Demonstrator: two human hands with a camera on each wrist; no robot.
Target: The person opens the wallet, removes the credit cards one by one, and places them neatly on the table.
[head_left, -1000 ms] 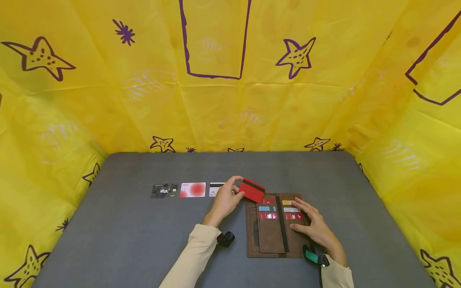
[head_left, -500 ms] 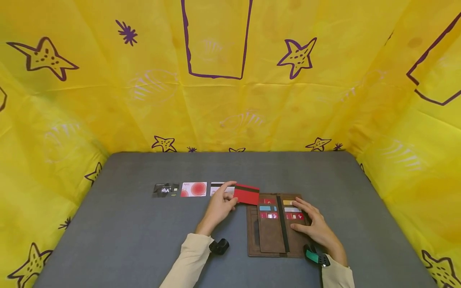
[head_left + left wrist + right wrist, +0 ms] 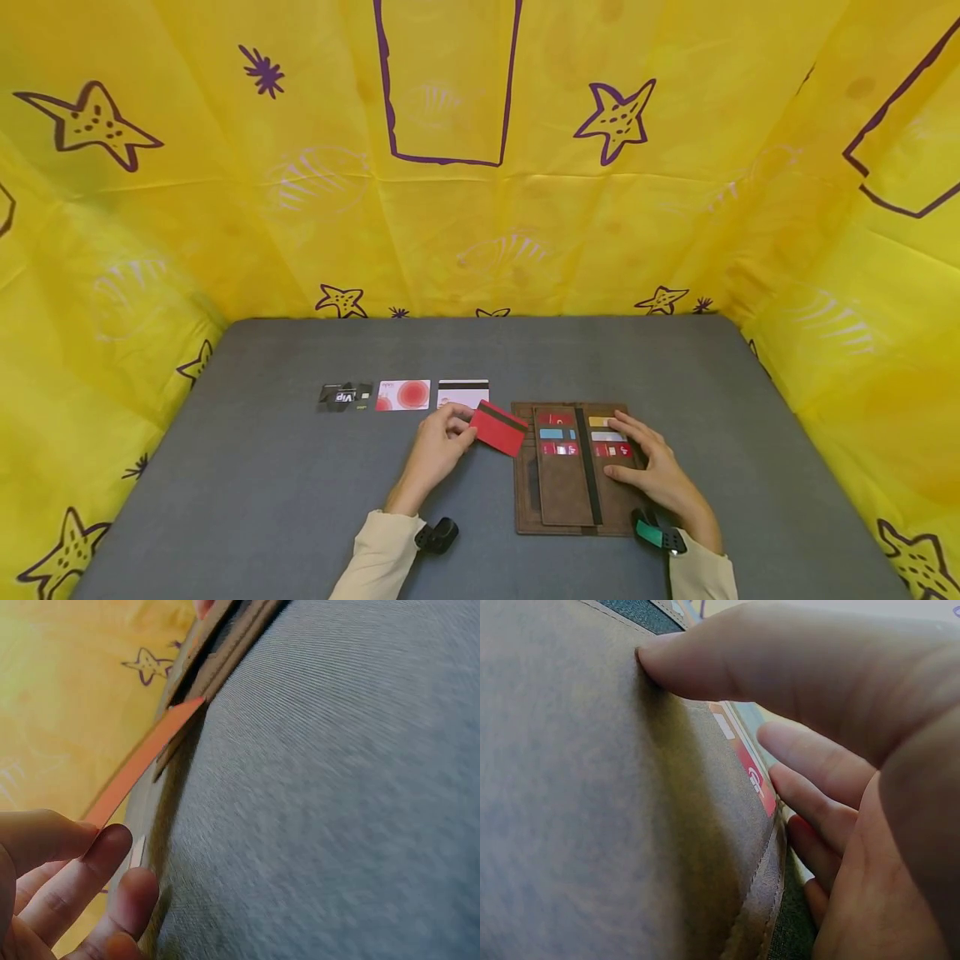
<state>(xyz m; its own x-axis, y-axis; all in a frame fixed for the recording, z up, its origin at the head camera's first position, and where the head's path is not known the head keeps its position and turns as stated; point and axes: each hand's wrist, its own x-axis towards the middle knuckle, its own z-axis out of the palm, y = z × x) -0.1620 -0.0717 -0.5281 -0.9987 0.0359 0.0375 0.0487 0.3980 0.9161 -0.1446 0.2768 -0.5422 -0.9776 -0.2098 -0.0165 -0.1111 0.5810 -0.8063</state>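
Across the top and both sides of the frame you have yellow fabric (image 3: 420,242) drawn with purple starfish. Below it, filling the middle and bottom, lies your grey worktop (image 3: 277,500). Right of centre, toward the bottom, your brown bifold wallet (image 3: 566,492) is spread flat, with a black strap (image 3: 588,475) running down it.

At the lower right, your right hand (image 3: 656,471) rests on the wallet's right side, its grip spread: the thumb lies on the leather, the other fingers along the outer edge. At lower centre, your left hand (image 3: 431,452) has its grip pinching the left end of a red card (image 3: 497,431) with a dark stripe. You have that card tilted, its right end overlapping the wallet's left edge; you cannot tell from these views whether they touch.

Left of centre, three cards form a row for you: a black VIP card (image 3: 345,397), a white card with red circles (image 3: 403,395) and a striped white card (image 3: 465,394). Smaller still, card edges show in your wallet's slots, including a blue card (image 3: 553,434).
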